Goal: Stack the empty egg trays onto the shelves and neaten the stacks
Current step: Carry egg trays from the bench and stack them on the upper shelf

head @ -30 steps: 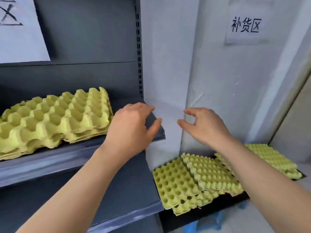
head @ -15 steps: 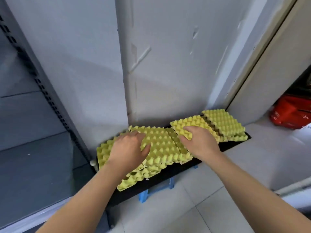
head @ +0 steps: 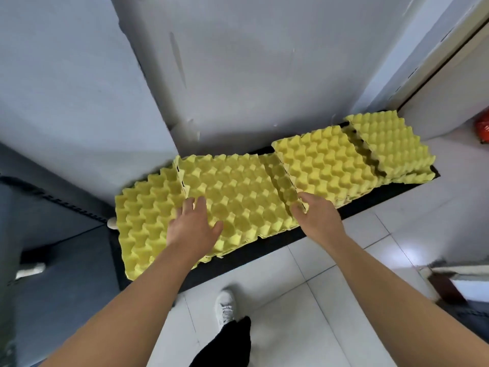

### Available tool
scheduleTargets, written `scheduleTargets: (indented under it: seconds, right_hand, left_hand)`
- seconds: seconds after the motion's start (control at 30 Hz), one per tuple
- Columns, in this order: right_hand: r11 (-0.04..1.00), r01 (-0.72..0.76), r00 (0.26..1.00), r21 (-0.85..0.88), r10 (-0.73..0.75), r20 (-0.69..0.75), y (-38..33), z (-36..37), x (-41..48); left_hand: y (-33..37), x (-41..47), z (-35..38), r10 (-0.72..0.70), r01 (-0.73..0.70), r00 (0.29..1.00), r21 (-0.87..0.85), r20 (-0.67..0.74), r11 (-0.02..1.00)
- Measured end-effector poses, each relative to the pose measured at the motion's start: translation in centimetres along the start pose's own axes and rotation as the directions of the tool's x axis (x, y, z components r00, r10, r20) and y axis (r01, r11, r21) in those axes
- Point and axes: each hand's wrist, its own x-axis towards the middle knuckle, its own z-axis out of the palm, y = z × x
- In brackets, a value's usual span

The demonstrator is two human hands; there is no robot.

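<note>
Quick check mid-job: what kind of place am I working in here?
Probably a storeroom or shop back area: stacks of yellow egg trays lie on a low black platform, a dark metal shelf unit stands at left, and the floor is tiled.

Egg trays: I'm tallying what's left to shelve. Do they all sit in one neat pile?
No, the egg trays lie spread in several overlapping piles along the black board.

Pale grey wall (head: 238,62), glossy white floor tiles (head: 304,287), low black platform (head: 264,251) at its foot.
</note>
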Motion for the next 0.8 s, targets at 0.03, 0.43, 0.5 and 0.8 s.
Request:
scheduleTargets:
  seconds: [0.03, 0.43, 0.5, 0.8]
  right_hand:
    - [1.0, -0.011, 1.0, 0.015, 0.011, 0.016, 0.7, 0.9, 1.3]
    - [1.0, -0.012, 0.97, 0.018, 0.007, 0.242, 6.2, 9.7, 11.5]
    - [0.999, 0.006, 0.956, 0.032, -0.015, 0.293, 7.1, 10.9, 12.2]
    - [0.963, 0.026, 0.929, 0.267, -0.122, 0.349, 9.2, 11.6, 13.1]
  left_hand:
    - [0.1, 0.9, 0.9, -0.032, 0.032, 0.999, -0.011, 0.022, 0.999]
    - [0.6, 3.8, 7.8, -0.227, 0.216, 0.973, -0.159, -0.051, 0.963]
    - [0.5, 3.7, 8.6, -0.241, 0.214, 0.964, -0.21, -0.109, 0.954]
    - [1.1, 3.5, 8.9, -0.406, 0.328, 0.901, -0.376, -0.15, 0.866]
